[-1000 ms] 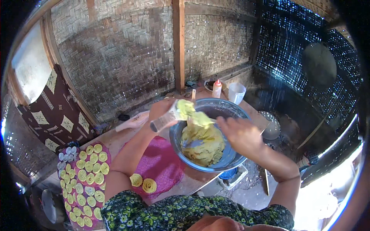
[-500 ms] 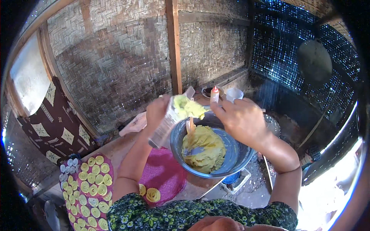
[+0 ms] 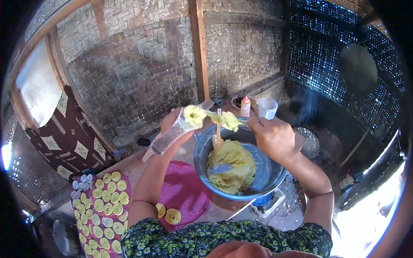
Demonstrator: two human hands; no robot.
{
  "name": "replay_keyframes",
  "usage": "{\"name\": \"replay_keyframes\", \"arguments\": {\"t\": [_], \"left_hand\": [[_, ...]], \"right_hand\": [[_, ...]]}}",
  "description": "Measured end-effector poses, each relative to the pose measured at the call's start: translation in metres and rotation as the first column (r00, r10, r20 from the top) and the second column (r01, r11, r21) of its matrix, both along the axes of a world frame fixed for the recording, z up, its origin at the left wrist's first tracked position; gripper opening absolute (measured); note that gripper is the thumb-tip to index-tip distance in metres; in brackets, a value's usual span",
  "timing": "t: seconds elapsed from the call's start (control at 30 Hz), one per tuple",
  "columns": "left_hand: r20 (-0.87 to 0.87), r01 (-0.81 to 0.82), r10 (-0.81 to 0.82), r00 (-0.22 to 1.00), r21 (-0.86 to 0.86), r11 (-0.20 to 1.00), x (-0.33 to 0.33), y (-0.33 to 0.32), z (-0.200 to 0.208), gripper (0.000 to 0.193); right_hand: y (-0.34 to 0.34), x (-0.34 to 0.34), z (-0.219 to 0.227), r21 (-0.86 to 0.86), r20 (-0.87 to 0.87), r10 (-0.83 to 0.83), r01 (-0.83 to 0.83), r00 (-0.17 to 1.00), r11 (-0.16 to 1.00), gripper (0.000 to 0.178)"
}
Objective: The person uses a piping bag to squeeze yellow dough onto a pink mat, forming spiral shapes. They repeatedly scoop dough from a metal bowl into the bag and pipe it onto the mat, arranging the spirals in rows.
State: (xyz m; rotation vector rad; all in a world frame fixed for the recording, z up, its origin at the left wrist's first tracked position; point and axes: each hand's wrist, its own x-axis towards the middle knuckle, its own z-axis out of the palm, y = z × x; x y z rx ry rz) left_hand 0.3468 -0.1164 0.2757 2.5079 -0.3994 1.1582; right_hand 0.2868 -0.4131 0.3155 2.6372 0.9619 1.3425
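Note:
My left hand (image 3: 168, 124) is closed around a pale, flat-sided press tube (image 3: 168, 138) with side grips, held tilted above the basin's left edge. Soft yellow dough (image 3: 194, 115) fills the tube's upper mouth. In my right hand (image 3: 276, 136) the fingers grip a thin-handled spoon, mostly covered by a lump of dough (image 3: 229, 121). A strand of dough stretches between spoon and tube. Below them a blue-grey basin (image 3: 198, 170) holds a big mound of yellow dough (image 3: 232, 174). A wooden spatula (image 3: 218, 134) stands upright at the mound's far side.
A pink round mat (image 3: 185, 185) bears yellow dough spirals (image 3: 173, 216); another at far left holds several spirals (image 3: 108, 208). Behind the basin stand a red-capped squeeze bottle (image 3: 245, 106) and a white cup (image 3: 267, 108). A woven wall (image 3: 129, 56) rises behind.
The tube has tipped flatter and its dough-filled mouth has turned into view. The spoon has pulled right, away from it, drawing out a strand. The whole view has shifted slightly.

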Motion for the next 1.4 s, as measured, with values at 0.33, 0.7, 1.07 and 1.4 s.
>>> {"name": "replay_keyframes", "arguments": {"t": [0.33,0.7,1.07,1.4], "left_hand": [[-0.079,0.127,-0.108,0.991,0.289,0.949,-0.022,-0.047,0.001,0.025],[-0.067,0.370,-0.443,0.894,-0.445,0.815,0.006,-0.095,0.014,0.026],[0.285,0.148,-0.090,0.954,-0.191,0.970,0.022,-0.084,0.027,0.031],[0.404,0.070,-0.375,0.835,0.597,0.799,-0.018,-0.114,0.040,0.016]], "right_hand": [[0.007,-0.004,-0.008,-0.181,-0.035,0.193,-0.196,0.981,0.964,0.019],[-0.001,0.046,-0.043,0.817,0.038,0.598,-0.370,0.801,0.443,0.037],[-0.060,0.031,-0.102,0.837,-0.340,0.722,-0.156,0.602,0.525,0.034],[-0.044,0.056,-0.115,0.933,-0.062,0.695,-0.206,0.717,0.296,0.032]]}}
